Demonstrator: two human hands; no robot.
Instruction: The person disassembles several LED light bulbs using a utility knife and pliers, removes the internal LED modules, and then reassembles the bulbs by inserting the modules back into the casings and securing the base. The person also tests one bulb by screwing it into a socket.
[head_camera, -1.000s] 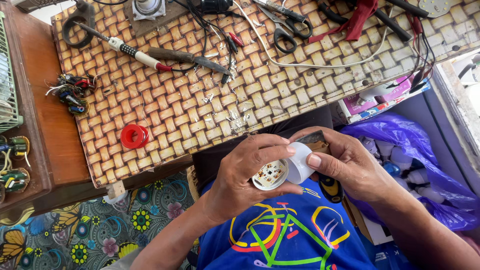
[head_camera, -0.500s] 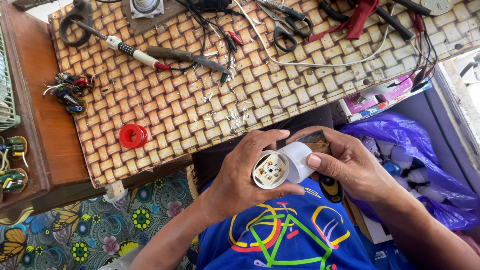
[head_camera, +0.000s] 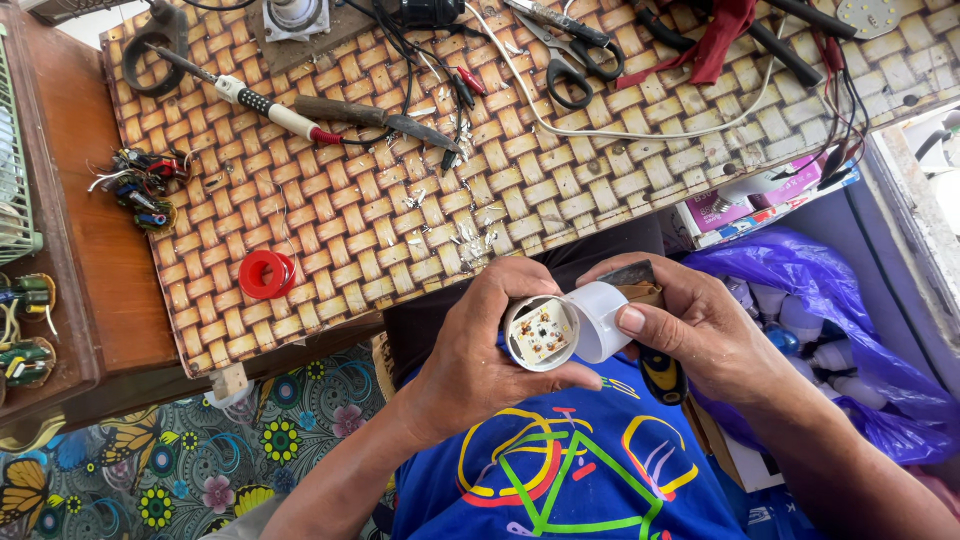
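Both hands meet over the lap: the left hand (head_camera: 480, 350) grips a white round lamp body (head_camera: 541, 333) showing its small circuit board, while the right hand (head_camera: 690, 325) pinches a white plastic dome cover (head_camera: 600, 318) against it. Beyond, a red tape roll (head_camera: 264, 274), black-handled scissors (head_camera: 568, 50) and a soldering iron (head_camera: 262, 102) lie on the woven-pattern bench (head_camera: 330, 200).

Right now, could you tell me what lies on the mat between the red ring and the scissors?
In the head view, small silvery scraps lie scattered on the woven mat between the red ring and scissors.
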